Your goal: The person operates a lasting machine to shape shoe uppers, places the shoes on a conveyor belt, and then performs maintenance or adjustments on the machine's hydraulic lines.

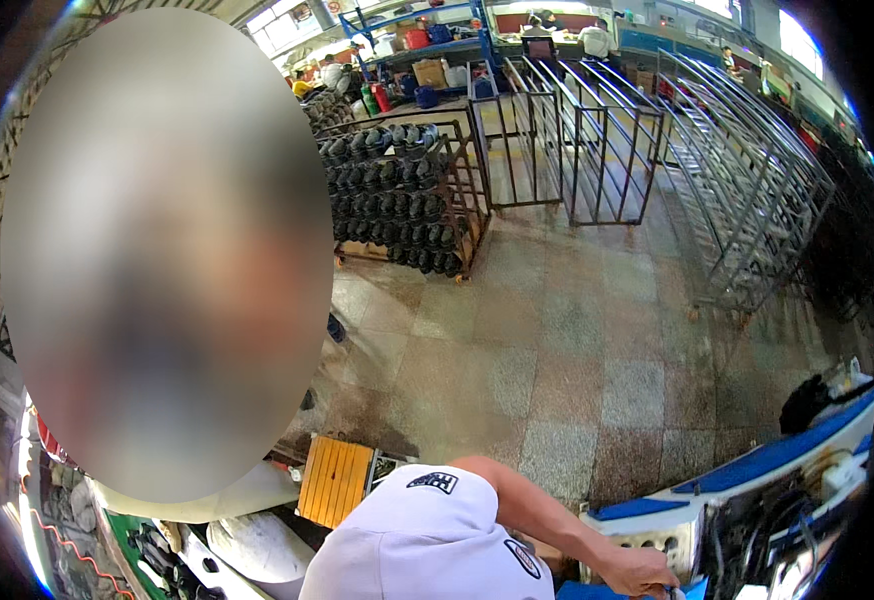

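Observation:
A bare forearm runs from a white short sleeve (427,540) at the lower edge toward the lower right. It ends in my right hand (645,572), which lies against a blue and white machine (757,465). The fingers curl over something small and pale at the frame's bottom edge, and I cannot make out what it is. My left hand is out of view. A large blurred oval, another person close by, fills the left side.
A wheeled rack (397,190) filled with dark shoes stands on the tiled floor (557,340). Empty metal racks (577,140) stand behind it, with more of them (747,170) at the right. A yellow slatted crate (335,480) sits near my sleeve. People work far back (537,25).

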Tool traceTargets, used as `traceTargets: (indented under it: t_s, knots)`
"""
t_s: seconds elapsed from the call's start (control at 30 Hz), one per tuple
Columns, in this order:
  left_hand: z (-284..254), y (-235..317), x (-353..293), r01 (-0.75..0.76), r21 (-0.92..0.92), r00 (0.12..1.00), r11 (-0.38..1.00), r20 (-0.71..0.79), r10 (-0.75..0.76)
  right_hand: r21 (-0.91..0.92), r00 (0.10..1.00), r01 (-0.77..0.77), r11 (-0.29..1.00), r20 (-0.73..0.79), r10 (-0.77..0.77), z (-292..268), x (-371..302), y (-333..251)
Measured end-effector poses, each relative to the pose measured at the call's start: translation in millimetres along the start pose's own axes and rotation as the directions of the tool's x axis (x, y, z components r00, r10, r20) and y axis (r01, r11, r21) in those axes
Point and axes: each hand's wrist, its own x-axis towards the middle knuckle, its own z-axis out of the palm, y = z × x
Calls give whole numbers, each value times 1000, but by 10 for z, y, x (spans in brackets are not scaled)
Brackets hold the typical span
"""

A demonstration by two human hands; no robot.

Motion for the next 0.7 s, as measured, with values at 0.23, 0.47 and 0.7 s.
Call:
traceTargets:
  t_s: [0.23,0.47,0.7]
  knots:
    - [-919,-646,730,17,28,972,999,233,-23,334,767,-544,770,-172,618,723,544,388]
    - [-2201,-509,1999,39,423,938,905,297,-179,222,971,-214,951,-58,232,1077,1726,1224]
    - [-3250,-1254,3976,182,271,850,945,440,-290,-14,916,-304,952,-278,289,919,3538,2000]
